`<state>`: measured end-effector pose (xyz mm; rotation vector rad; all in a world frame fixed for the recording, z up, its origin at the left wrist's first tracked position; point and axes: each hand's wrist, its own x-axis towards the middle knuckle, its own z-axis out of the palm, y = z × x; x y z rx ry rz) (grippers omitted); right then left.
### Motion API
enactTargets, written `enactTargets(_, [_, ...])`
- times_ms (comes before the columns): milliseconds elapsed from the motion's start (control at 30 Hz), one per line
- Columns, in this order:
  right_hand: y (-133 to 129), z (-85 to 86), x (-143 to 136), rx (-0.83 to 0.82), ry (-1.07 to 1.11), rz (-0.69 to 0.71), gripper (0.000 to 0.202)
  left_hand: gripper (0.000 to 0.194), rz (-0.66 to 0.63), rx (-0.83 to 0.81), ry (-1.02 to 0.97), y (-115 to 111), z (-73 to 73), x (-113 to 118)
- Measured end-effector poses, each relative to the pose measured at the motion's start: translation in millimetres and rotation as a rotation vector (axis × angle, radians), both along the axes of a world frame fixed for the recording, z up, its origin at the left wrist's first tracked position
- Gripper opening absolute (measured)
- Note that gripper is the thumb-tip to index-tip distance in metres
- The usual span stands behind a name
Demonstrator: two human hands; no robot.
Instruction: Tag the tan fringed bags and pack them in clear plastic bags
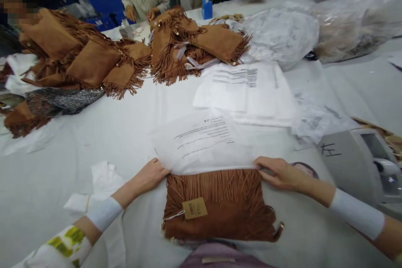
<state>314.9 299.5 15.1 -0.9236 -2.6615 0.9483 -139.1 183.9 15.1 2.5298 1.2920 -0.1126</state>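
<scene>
Head view, fringed bag [226, 222]: It lies at the near middle of a white-covered table [119, 134], fringe on the far side, a tan tag [195, 208] on its left half.
Left hand [153, 174]: Fingers pinch the near left corner of a printed plastic bag [204, 144], at one end of the fringe.
Right hand [278, 172]: Fingers grasp the plastic's near right corner at the fringe's other end.
Plastic and fringe: The sheet spreads flat on the far side, its near edge meeting the fringe; whether any fringe lies inside cannot be told.
White packs [266, 88]: Stacked just beyond, they crowd the plastic's far right side, with crumpled film [314, 117] to their right.
Grey machine [345, 155]: It stands to the right, beyond the right forearm; a dark round object [306, 170] sits partly hidden behind the wrist.
White paper [106, 178]: Crumpled pieces lie beside the left forearm.
Far side: Brown fringed goods [94, 60] are heaped left and centre, plastic-wrapped goods [282, 33] right; a blue box [207, 7] stands near two co-workers.
</scene>
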Motion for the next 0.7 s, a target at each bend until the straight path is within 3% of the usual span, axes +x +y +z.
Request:
enactTargets(133, [-16.1,1.8,1.6,-0.172,0.007,-0.094,0.012,0.024,0.11,-0.032,-0.046,-17.2,-3.1,3.9])
enactTargets(333, [-21.3,1.2,-2.5,-0.392,0.046,-0.189,0.022,0.019,0.334,-0.235,-0.265,-18.2,12.6,9.2])
enactTargets(467, [-23.9,4.1,-2.2,-0.351,0.078,-0.232,0.019,0.024,0.397,-0.285,-0.375,-22.3,19.6,12.9])
enactTargets(567, [-28.0,8.7,0.9,-0.201,0.122,-0.198,0.015,0.021,0.389,-0.161,-0.416,-32.5,2.1,9.3])
enactTargets(633, [-33.0,11.4,5.1,-0.093,0.129,-0.177,0.016,0.02,0.367,-0.023,-0.478,-36.1,-19.5,3.4])
enactTargets(700, [-40.6,13.7,11.2,-0.006,0.132,-0.164,0.022,0.021,0.401,0.011,-0.563,-35.7,-40.8,-2.9])
